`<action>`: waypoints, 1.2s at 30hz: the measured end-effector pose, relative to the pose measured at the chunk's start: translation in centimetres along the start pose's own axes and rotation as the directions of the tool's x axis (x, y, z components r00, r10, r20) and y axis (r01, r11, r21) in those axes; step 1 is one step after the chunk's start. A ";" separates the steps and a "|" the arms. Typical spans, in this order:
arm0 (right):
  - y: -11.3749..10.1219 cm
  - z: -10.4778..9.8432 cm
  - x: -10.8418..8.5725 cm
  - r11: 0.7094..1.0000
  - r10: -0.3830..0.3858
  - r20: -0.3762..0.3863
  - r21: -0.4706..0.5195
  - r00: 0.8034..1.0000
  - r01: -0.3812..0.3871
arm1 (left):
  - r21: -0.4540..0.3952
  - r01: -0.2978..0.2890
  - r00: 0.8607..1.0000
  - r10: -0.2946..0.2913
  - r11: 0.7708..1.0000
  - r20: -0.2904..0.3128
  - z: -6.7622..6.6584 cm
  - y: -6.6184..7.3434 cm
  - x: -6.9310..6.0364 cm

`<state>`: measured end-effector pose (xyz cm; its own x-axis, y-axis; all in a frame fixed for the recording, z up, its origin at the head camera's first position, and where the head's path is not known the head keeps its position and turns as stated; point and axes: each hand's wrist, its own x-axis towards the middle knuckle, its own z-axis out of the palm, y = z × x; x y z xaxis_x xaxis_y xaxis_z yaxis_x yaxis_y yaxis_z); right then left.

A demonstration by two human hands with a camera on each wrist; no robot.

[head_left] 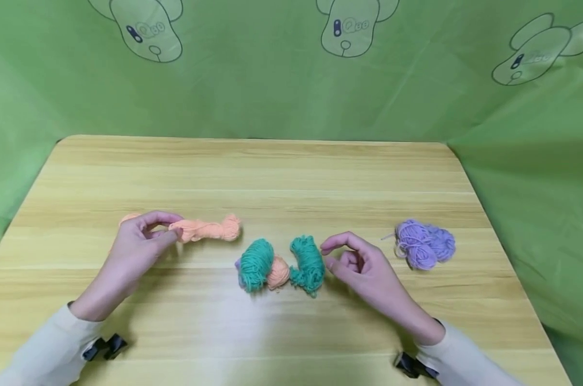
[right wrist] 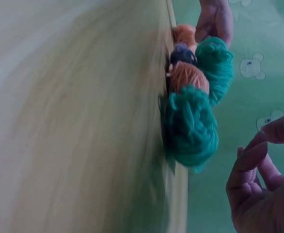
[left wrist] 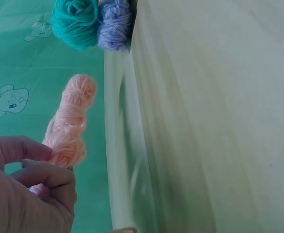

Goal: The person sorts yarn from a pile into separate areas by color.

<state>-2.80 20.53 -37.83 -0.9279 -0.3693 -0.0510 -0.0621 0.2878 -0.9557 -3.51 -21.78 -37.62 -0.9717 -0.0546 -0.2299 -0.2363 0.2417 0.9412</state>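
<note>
My left hand (head_left: 139,244) pinches one end of a peach yarn skein (head_left: 211,229) between thumb and fingers; in the left wrist view the skein (left wrist: 71,119) points away from the fingertips. Another bit of peach yarn (head_left: 129,217) shows behind that hand. My right hand (head_left: 366,268), fingers bent and holding nothing, hovers just right of a green skein (head_left: 309,264). Left of this skein lie a peach ball (head_left: 278,272) and a second green skein (head_left: 256,265), with a purple one (head_left: 238,265) mostly hidden beneath or behind it. The right wrist view shows the right hand (right wrist: 265,184) apart from the green skein (right wrist: 190,128).
Purple yarn balls (head_left: 423,244) lie together on the right of the wooden table (head_left: 252,177), a loose strand at their left. A green cloth (head_left: 252,96) with printed animal heads hangs behind and at the sides. Black devices are strapped at both sleeves.
</note>
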 end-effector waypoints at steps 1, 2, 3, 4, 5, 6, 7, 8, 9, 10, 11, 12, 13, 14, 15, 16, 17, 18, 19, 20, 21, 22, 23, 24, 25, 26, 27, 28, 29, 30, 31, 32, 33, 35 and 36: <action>0.0 0.2 0.1 1.000 0.003 0.015 0.007 1.000 -0.003 | 0.009 -0.002 1.000 0.002 1.000 -0.007 -0.2 0.0 0.0; 0.0 0.4 0.1 1.000 0.002 0.027 0.010 1.000 -0.003 | 0.017 -0.004 1.000 0.004 1.000 -0.013 -0.4 0.0 0.0; 0.0 0.6 0.2 1.000 0.001 0.038 0.015 0.999 -0.002 | 0.023 0.001 1.000 0.000 1.000 -0.019 -0.6 0.1 0.0; 0.0 0.8 0.2 1.000 -0.002 0.048 0.016 0.999 0.001 | 0.028 0.003 1.000 -0.002 1.000 -0.022 -0.8 0.1 0.0; 0.0 1.0 0.2 1.000 -0.007 0.057 0.017 0.998 0.006 | 0.032 0.005 1.000 -0.005 0.999 -0.025 -1.1 0.1 -0.1; 0.0 1.2 0.3 1.000 -0.011 0.065 0.015 0.998 0.010 | 0.030 0.012 1.000 -0.011 0.999 -0.028 -1.3 0.0 -0.1; 0.0 1.3 0.3 1.000 -0.017 0.072 0.011 0.997 0.016 | 0.026 0.018 0.999 -0.018 1.000 -0.032 -1.6 0.0 -0.1; 0.0 1.5 0.3 1.000 -0.021 0.077 0.006 0.997 0.020 | 0.023 0.023 0.999 -0.022 0.999 -0.036 -1.8 0.0 -0.1; 0.0 1.7 0.4 1.000 -0.024 0.081 0.000 0.996 0.024 | 0.021 0.027 0.999 -0.026 0.999 -0.040 -2.0 -0.1 -0.2; 0.0 1.9 0.4 0.999 -0.030 0.085 -0.009 0.996 0.031 | 0.021 0.030 0.999 -0.029 0.999 -0.042 -2.3 -0.1 -0.2; -0.1 2.0 0.5 0.999 -0.034 0.088 -0.019 0.996 0.036 | 0.024 0.031 0.998 -0.030 0.999 -0.047 -2.5 -0.2 -0.3; -0.1 2.2 0.6 0.999 -0.039 0.089 -0.032 0.995 0.042 | 0.024 0.032 0.998 -0.031 0.999 -0.051 -2.6 -0.2 -0.3; -0.2 2.4 0.7 0.998 -0.044 0.090 -0.046 0.995 0.049 | 0.030 0.030 0.998 -0.028 0.999 -0.055 -2.8 -0.2 -0.4; -0.3 2.6 0.8 0.996 -0.052 0.091 -0.061 0.995 0.057 | 0.035 0.028 0.998 -0.026 0.999 -0.059 -2.9 -0.3 -0.4; -0.3 2.8 0.9 0.995 -0.061 0.091 -0.078 0.994 0.068 | 0.043 0.024 0.998 -0.021 0.999 -0.061 -3.0 -0.3 -0.5; -0.4 2.9 1.0 0.992 -0.071 0.092 -0.095 0.993 0.080 | 0.049 0.021 0.998 -0.018 0.999 -0.064 -3.1 -0.4 -0.5; -0.5 3.1 1.1 0.990 -0.079 0.093 -0.113 0.992 0.089 | 0.057 0.017 0.998 -0.013 0.998 -0.067 -3.2 -0.4 -0.5; -0.5 3.2 1.2 0.986 -0.088 0.094 -0.131 0.992 0.099 | 0.061 0.015 0.997 -0.011 0.998 -0.070 -3.2 -0.5 -0.5; -0.5 3.4 1.3 0.983 -0.095 0.095 -0.147 0.991 0.108 | 0.067 0.013 0.997 -0.008 0.998 -0.073 -3.3 -0.5 -0.5; -0.6 3.5 1.3 0.980 -0.100 0.096 -0.165 0.990 0.115 | 0.071 0.011 0.997 -0.006 0.997 -0.076 -3.4 -0.5 -0.5; -0.6 3.7 1.4 0.977 -0.102 0.098 -0.179 0.990 0.119 | 0.076 0.012 0.997 -0.006 0.997 -0.079 -3.5 -0.6 -0.6; -0.6 3.8 1.4 0.974 -0.103 0.101 -0.193 0.990 0.121 | 0.082 0.014 0.997 -0.007 0.997 -0.083 -3.7 -0.6 -0.6; -0.6 4.0 1.5 0.970 -0.104 0.102 -0.209 0.989 0.124 | 0.088 0.015 0.996 -0.007 0.996 -0.088 -3.8 -0.7 -0.6; -0.6 4.1 1.6 0.966 -0.105 0.103 -0.225 0.989 0.126 | 0.091 0.017 0.996 -0.008 0.996 -0.094 -4.0 -0.7 -0.6; -0.6 4.3 1.6 0.963 -0.103 0.105 -0.238 0.989 0.125 | 0.097 0.017 0.995 -0.007 0.995 -0.099 -4.1 -0.8 -0.7; -0.6 4.5 1.6 0.960 -0.101 0.107 -0.251 0.989 0.125 | 0.103 0.020 0.995 -0.009 0.994 -0.104 -4.3 -0.8 -0.7; -0.6 4.6 1.7 0.956 -0.101 0.109 -0.264 0.989 0.127 | 0.111 0.025 0.994 -0.013 0.993 -0.108 -4.5 -0.9 -0.7; -0.6 4.7 1.7 0.952 -0.101 0.111 -0.278 0.989 0.128 | 0.114 0.028 0.994 -0.015 0.993 -0.112 -4.6 -0.9 -0.7; -0.7 4.9 1.7 0.947 -0.103 0.111 -0.292 0.989 0.131 | 0.114 0.030 0.993 -0.017 0.993 -0.115 -4.8 -0.9 -0.8; -0.7 5.0 1.7 0.944 -0.102 0.112 -0.302 0.988 0.132 | 0.113 0.032 0.993 -0.019 0.993 -0.118 -5.0 -1.0 -0.8; -0.8 5.1 1.7 0.941 -0.102 0.114 -0.311 0.988 0.133 | 0.119 0.035 0.993 -0.021 0.992 -0.120 -5.1 -1.0 -0.9; -0.8 5.3 1.7 0.938 -0.107 0.115 -0.319 0.988 0.139 | 0.130 0.039 0.992 -0.023 0.991 -0.121 -5.3 -1.0 -0.9; -0.9 5.4 1.7 0.934 -0.113 0.116 -0.326 0.987 0.145 | 0.139 0.041 0.992 -0.024 0.989 -0.122 -5.5 -1.0 -1.0; -1.0 5.5 1.6 0.927 -0.126 0.114 -0.339 0.985 0.158 | 0.159 0.046 0.992 -0.026 0.986 -0.123 -5.8 -1.1 -1.1; -1.0 5.6 1.6 0.924 -0.132 0.113 -0.347 0.985 0.164 | 0.171 0.047 0.992 -0.026 0.984 -0.125 -6.0 -1.1 -1.1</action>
<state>-2.17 14.68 -38.57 -0.8640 -0.5016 0.0431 -0.3365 0.5117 -0.7905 -2.24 -27.76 -36.94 -0.9581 -0.1813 -0.2218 -0.2779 0.4006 0.8731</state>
